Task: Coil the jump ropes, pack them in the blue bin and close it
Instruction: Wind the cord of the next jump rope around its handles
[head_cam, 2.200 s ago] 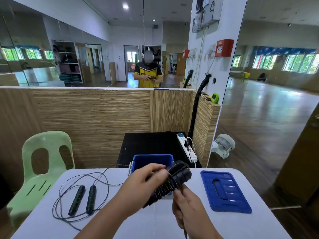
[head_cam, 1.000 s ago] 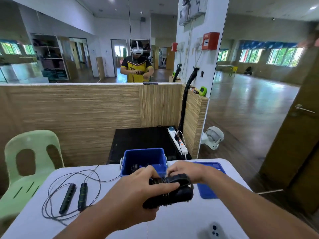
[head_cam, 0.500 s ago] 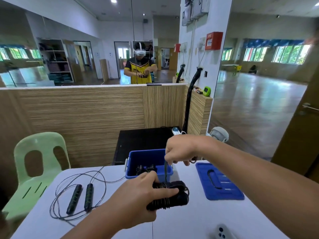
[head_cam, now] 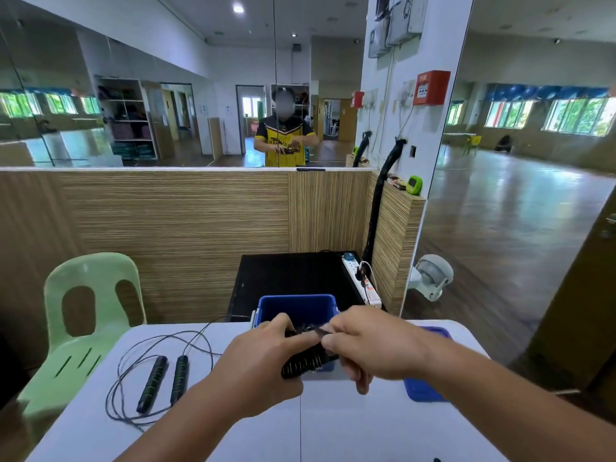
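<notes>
My left hand (head_cam: 258, 363) grips the black ribbed handles of a coiled jump rope (head_cam: 305, 361) just in front of the open blue bin (head_cam: 296, 306). My right hand (head_cam: 370, 345) pinches the thin rope end at the top of that bundle. A second jump rope (head_cam: 166, 378) lies loose on the white table (head_cam: 350, 428) to the left, its two black handles side by side inside its cord loops. The blue lid (head_cam: 421, 390) lies flat on the table at the right, mostly hidden by my right forearm.
A pale green plastic chair (head_cam: 86, 315) stands at the table's left. Behind the bin is a black surface (head_cam: 290, 278) with a white power strip (head_cam: 361, 283). A wooden partition and mirrors lie beyond; a small white fan (head_cam: 431, 276) sits on the floor at right.
My right hand came down from above the bin, where it held the cord up, to the top of the bundle. The left hand kept its grip on the handles.
</notes>
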Demonstrator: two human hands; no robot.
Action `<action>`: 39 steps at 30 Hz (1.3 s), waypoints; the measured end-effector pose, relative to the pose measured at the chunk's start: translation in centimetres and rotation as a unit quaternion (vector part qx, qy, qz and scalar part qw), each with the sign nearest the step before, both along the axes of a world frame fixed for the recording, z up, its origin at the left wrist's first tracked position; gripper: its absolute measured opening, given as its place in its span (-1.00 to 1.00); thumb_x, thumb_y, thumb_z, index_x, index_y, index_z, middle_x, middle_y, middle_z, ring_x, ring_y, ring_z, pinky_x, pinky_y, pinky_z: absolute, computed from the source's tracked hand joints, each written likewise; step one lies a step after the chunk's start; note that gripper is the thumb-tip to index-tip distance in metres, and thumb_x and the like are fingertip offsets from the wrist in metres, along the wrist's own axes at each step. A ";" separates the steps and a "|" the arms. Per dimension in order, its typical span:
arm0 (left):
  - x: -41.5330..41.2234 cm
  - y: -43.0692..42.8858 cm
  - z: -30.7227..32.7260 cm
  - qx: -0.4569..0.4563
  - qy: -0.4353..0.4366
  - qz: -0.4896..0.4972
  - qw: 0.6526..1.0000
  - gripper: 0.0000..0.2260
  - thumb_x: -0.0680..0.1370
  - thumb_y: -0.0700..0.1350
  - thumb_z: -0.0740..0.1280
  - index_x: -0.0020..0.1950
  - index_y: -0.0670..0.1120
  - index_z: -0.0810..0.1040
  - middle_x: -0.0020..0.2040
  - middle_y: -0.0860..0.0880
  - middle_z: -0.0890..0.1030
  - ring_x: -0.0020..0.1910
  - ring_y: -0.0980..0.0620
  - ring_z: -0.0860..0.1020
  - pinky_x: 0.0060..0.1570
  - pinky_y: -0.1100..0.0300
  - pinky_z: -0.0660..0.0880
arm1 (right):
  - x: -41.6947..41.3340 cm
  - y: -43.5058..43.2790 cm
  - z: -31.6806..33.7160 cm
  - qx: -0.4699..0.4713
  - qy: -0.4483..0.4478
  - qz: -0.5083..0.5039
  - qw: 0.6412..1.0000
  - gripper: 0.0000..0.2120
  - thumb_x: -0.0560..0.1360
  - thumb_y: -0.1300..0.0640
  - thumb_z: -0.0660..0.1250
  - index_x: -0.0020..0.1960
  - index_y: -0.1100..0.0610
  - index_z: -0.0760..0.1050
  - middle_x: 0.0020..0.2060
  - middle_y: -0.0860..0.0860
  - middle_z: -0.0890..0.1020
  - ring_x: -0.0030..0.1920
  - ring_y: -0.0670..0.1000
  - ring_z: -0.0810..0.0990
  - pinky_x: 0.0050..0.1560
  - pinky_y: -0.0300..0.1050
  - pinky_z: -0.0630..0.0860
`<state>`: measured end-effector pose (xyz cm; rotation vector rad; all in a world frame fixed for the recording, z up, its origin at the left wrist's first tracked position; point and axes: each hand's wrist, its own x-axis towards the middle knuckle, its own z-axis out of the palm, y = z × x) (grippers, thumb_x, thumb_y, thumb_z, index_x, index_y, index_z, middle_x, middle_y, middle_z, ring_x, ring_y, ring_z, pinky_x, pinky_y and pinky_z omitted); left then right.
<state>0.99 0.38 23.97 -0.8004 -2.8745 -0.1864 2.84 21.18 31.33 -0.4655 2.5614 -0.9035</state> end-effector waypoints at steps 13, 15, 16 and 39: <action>0.0 -0.2 -0.9 0.126 0.036 -0.030 0.991 -0.16 0.44 0.02 0.35 0.55 0.50 -0.02 0.58 0.40 0.07 0.28 0.15 0.47 0.07 0.23 0.54 | 3.8 1.3 -6.5 -0.212 -0.006 -0.101 0.972 -0.68 0.67 -0.01 0.23 -0.23 0.04 0.49 -0.37 -0.03 0.54 -0.33 -0.01 0.53 -0.24 -0.01 0.61; 0.2 -0.1 -0.8 0.139 0.040 -0.032 0.989 -0.17 0.44 0.01 0.34 0.55 0.50 -0.02 0.56 0.42 0.10 0.30 0.19 0.44 0.11 0.25 0.53 | 4.1 1.5 -7.2 -0.223 -0.004 -0.104 0.969 -0.72 0.66 0.01 0.25 -0.19 0.07 0.53 -0.34 -0.04 0.54 -0.31 0.00 0.54 -0.24 0.00 0.64; 0.3 -0.1 -0.8 0.145 0.041 -0.032 0.988 -0.17 0.44 0.01 0.34 0.55 0.50 -0.01 0.55 0.43 0.10 0.30 0.21 0.43 0.11 0.26 0.53 | 4.2 1.6 -7.4 -0.230 -0.002 -0.105 0.968 -0.75 0.66 0.04 0.26 -0.16 0.07 0.56 -0.34 -0.04 0.55 -0.30 -0.01 0.55 -0.25 -0.01 0.64; 0.5 -0.3 -1.1 0.126 0.058 -0.041 0.990 -0.27 0.46 0.02 0.36 0.54 0.40 0.13 0.54 0.44 0.11 0.34 0.19 0.40 0.18 0.23 0.52 | 4.4 1.9 -7.2 -0.132 0.098 -0.070 0.984 -0.78 0.66 0.00 0.21 -0.15 -0.03 0.49 -0.41 -0.10 0.51 -0.37 -0.14 0.43 -0.22 -0.12 0.49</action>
